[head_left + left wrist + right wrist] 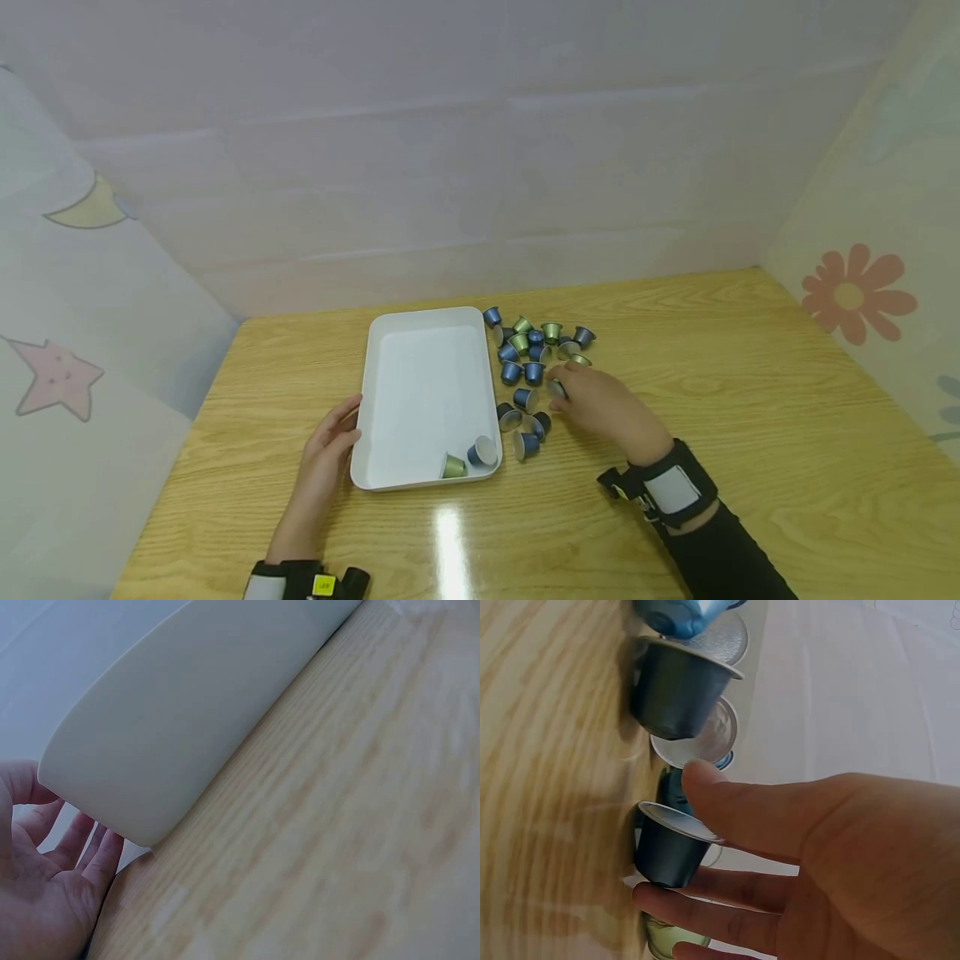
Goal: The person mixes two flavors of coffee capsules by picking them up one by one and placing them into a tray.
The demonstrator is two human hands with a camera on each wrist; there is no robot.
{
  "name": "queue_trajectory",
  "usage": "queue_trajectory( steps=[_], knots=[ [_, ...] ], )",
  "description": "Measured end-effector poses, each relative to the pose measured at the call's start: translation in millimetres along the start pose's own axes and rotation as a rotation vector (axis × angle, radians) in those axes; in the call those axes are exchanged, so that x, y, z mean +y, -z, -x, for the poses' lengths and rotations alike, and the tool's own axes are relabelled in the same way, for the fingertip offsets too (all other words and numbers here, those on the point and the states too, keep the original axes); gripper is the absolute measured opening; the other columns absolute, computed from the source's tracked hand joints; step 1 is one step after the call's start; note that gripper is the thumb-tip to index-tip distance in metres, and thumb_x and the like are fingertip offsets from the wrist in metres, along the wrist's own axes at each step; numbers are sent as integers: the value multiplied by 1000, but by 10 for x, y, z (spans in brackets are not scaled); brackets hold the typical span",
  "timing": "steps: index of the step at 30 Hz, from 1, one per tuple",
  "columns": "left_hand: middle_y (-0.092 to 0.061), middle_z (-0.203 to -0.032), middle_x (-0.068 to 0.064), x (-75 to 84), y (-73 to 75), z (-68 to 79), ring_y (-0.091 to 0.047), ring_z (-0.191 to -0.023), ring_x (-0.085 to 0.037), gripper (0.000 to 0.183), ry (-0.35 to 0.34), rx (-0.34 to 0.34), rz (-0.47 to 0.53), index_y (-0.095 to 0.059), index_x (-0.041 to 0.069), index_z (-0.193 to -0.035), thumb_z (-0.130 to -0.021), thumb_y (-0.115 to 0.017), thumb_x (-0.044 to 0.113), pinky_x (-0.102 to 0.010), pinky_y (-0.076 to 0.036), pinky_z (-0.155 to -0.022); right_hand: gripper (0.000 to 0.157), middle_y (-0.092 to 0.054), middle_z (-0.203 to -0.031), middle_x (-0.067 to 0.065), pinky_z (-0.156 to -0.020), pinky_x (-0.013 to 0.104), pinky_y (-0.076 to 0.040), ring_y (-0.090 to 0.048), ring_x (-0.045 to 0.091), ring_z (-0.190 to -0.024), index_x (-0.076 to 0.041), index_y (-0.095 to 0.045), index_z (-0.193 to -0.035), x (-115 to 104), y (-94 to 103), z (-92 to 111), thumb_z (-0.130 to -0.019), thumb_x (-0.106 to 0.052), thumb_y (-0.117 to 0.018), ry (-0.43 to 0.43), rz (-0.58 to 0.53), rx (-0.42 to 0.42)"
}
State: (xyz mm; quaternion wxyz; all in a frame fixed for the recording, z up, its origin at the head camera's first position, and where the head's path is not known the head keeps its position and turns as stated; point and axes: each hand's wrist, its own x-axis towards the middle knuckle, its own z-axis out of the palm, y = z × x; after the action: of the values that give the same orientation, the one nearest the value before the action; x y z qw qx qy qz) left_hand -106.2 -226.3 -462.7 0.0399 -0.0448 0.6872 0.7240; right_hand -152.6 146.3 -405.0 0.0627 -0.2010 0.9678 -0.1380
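A white rectangular tray (427, 375) lies on the table, with a green coffee capsule (453, 467) and a blue coffee capsule (482, 452) inside its near right corner. My left hand (330, 442) touches the tray's left side with thumb and fingertips; in the left wrist view these meet the tray wall (157, 727). To the right of the tray, my right hand (600, 408) reaches the coffee capsules. Its thumb and fingers are spread about a dark coffee capsule (671, 851). A fingertip is against that capsule; the thumb is near its lid, contact unclear.
Several blue, green and dark capsules (533, 372) lie loosely grouped along the tray's right side, some upright, some tipped over. Wood-grain table (712, 350) extends to the right. A pale cloth wall (450, 167) stands behind, with printed side walls left and right.
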Motion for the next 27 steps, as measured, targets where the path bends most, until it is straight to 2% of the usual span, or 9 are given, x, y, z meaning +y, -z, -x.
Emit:
queue_trajectory(
  steps=[4,11,22,27],
  knots=[
    [-38,-150,-16,1,1,-1,-42,-128,-14,50,-2,-1,1,-36,1,-150,-101,-40,-3,-15,-41,-96,32,-63,-109,15,-85,45,-52,-62,31,-101,3,-63,-121,16,-31,-15,-94,-13,-69,29,8,15],
    [-36,-151,-16,15,11,17,-40,-131,-16,49,0,-21,-13,-35,3,-151,-102,-40,0,-14,-40,-96,29,-64,-113,15,-85,45,-53,-62,32,-104,1,-63,-120,26,-51,-21,-93,-10,-68,52,31,37],
    [-36,-151,-16,19,9,18,-40,-130,-15,49,5,-20,-15,-35,3,-151,-102,-39,0,-14,-40,-96,24,-64,-107,13,-77,41,-54,-64,28,-94,0,-65,-115,57,-75,-39,-92,-4,-67,81,39,71],
    [-36,-151,-16,20,8,19,-40,-130,-16,49,1,-21,-14,-35,3,-151,-102,-39,0,-14,-40,-97,23,-63,-116,19,-78,43,-54,-65,30,-94,-2,-67,-115,71,-86,-53,-93,-7,-67,82,17,96]
  ],
)
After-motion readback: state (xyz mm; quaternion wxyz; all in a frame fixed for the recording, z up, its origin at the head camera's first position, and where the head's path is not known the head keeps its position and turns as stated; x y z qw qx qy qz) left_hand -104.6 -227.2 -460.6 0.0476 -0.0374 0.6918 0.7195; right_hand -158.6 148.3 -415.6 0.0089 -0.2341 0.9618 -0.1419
